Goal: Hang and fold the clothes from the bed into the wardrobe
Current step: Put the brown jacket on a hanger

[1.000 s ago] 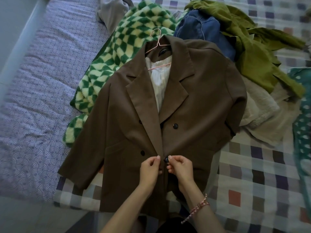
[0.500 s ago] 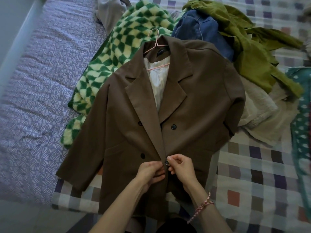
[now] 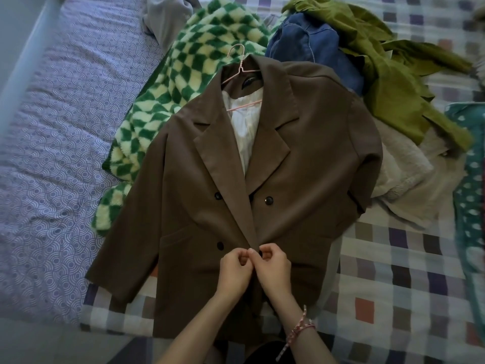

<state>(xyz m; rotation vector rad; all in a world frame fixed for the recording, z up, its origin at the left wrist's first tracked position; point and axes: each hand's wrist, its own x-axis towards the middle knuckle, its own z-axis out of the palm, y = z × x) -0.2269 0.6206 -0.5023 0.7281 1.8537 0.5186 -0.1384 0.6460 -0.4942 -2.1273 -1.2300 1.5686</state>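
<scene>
My left grip (image 3: 233,269) pinches the blazer (image 3: 301,185) front, my right grip (image 3: 274,267) its near button (image 3: 261,254); hanger (image 3: 240,68) already in, the far pile (image 3: 385,74) on the bed (image 3: 52,158) awaits.

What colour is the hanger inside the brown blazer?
Pink. The hanger shows best in the head view, at the blazer collar.

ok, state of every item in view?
brown blazer, laid flat on bed, hung on pink hanger
pink hanger, inside collar, hook sticking out
left hand, pinches blazer front edge
right hand, pinches lower button
checked fleece, unhung, partly under blazer
olive jacket, crumpled, unhung
</scene>
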